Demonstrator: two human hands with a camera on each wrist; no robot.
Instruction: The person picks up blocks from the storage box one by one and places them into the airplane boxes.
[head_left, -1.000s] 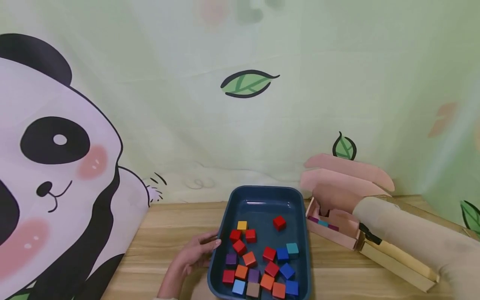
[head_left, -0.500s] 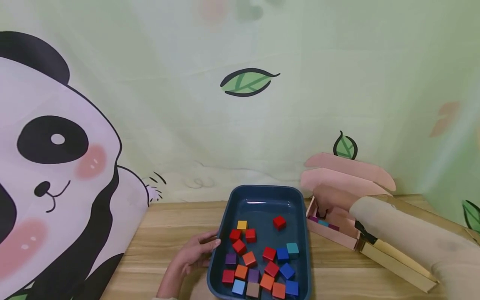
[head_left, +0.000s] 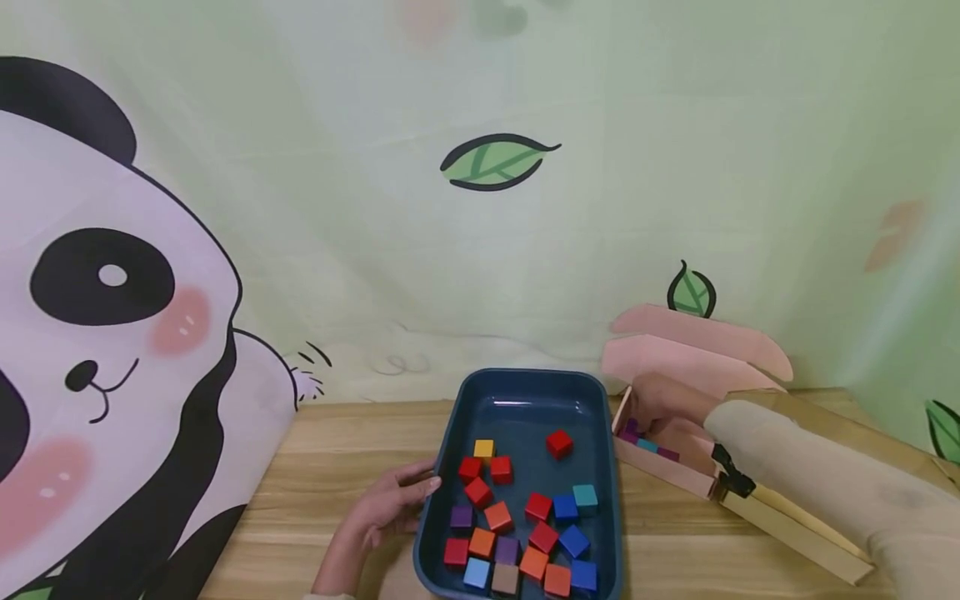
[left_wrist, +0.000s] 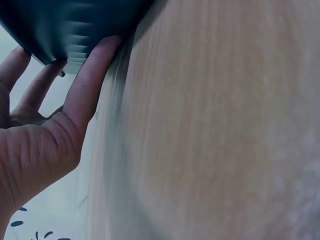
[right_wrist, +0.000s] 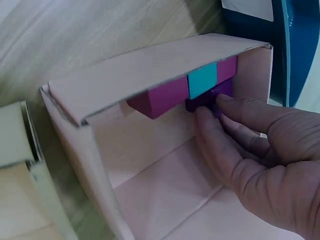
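Green panda-print backdrop point(head_left: 360, 250), wood-grain table point(head_left: 322, 450); right hand point(right_wrist: 265, 155) pinches a purple block point(right_wrist: 199, 102), left hand point(head_left: 390, 504), fingers relaxed, touches blue tray point(head_left: 521, 423)

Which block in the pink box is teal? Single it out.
The teal block is the middle one in the row along one wall of the pink box, between two purplish blocks; none other showing there is teal.

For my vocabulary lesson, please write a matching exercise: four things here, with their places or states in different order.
1. Bare left hand
2. Bare right hand
3. Yellow cube
4. Turquoise block

A. Inside the dark blue rectangular tray
B. Between magenta blocks in the pink cardboard box
C. Touching the tray's outer side
D. Pinching a purple block

Pairs: 1-C, 2-D, 3-A, 4-B.
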